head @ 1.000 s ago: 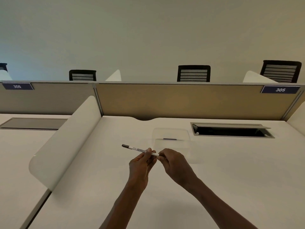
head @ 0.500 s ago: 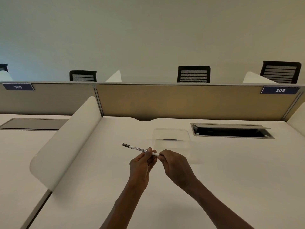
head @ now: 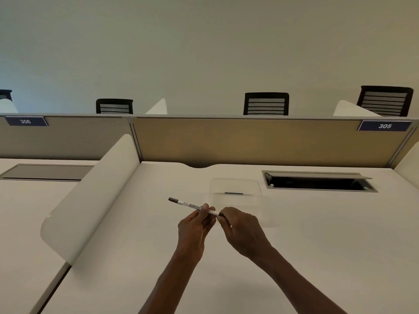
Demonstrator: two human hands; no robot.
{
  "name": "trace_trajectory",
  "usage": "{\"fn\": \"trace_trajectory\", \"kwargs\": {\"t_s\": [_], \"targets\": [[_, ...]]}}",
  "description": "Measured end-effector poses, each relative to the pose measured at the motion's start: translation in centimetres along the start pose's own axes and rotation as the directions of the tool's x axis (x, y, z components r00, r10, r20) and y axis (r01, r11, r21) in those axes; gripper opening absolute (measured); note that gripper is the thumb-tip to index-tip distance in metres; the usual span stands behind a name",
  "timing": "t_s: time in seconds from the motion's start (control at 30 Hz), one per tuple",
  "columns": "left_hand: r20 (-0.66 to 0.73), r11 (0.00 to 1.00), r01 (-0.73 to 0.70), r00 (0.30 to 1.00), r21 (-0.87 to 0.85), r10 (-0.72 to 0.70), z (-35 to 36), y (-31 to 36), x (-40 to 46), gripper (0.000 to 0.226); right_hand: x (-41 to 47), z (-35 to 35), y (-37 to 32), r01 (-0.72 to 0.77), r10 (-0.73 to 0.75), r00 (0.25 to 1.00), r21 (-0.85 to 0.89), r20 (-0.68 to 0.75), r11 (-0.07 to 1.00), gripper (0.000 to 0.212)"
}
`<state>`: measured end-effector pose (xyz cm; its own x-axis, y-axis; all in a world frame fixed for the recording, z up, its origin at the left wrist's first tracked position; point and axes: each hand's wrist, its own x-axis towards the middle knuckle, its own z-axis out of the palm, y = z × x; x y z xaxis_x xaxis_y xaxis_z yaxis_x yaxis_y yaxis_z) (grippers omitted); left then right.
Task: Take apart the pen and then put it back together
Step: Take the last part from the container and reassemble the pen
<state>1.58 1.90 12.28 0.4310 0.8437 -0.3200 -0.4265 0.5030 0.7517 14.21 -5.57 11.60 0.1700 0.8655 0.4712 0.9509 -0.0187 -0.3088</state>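
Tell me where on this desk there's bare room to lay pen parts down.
Bare desk right of the right hand, below the open cable hatch. Also between the left hand and the curved divider. Tighter beyond the pen, near the clear tray.

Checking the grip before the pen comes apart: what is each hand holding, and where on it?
Left hand pinches the pen mid-barrel; right hand grips its near end.

White desk (head: 294, 257), clear container (head: 234, 186)
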Motion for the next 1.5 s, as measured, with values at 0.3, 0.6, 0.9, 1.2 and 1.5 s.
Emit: {"fn": "trace_trajectory", "kwargs": {"t_s": [0.3,0.6,0.9,1.2,1.5], "targets": [[-0.021,1.0,0.017,1.0,0.013,-0.016,-0.2,-0.5,-0.3,0.017,0.6,-0.8,0.4,-0.165,0.138,0.976,0.155,0.171,0.974,0.029],[-0.068,0.999,0.03,0.997,-0.016,-0.031,-0.2,-0.3,-0.2,0.016,0.4,-0.2,0.2,0.044,-0.043,0.999,-0.065,0.015,0.997,0.032],[-0.051,0.998,-0.014,0.999,0.059,0.017,-0.3,-0.3,-0.3,0.019,1.5,-0.2,-1.2,-0.668,0.418,0.742,0.635,0.524,0.388,0.045],[-0.108,1.0,-0.017,0.994,0.024,0.019,0.0,0.0,0.0,0.017,0.9,-0.2,0.5,0.03,-0.027,0.995,-0.026,0.099,0.999,0.03],[-0.066,1.0,0.01,0.998,0.029,-0.008,-0.5,0.0,0.2,0.017,1.1,0.4,-1.5,-0.301,0.254,0.952,0.364,0.173,0.881,0.037]]}}
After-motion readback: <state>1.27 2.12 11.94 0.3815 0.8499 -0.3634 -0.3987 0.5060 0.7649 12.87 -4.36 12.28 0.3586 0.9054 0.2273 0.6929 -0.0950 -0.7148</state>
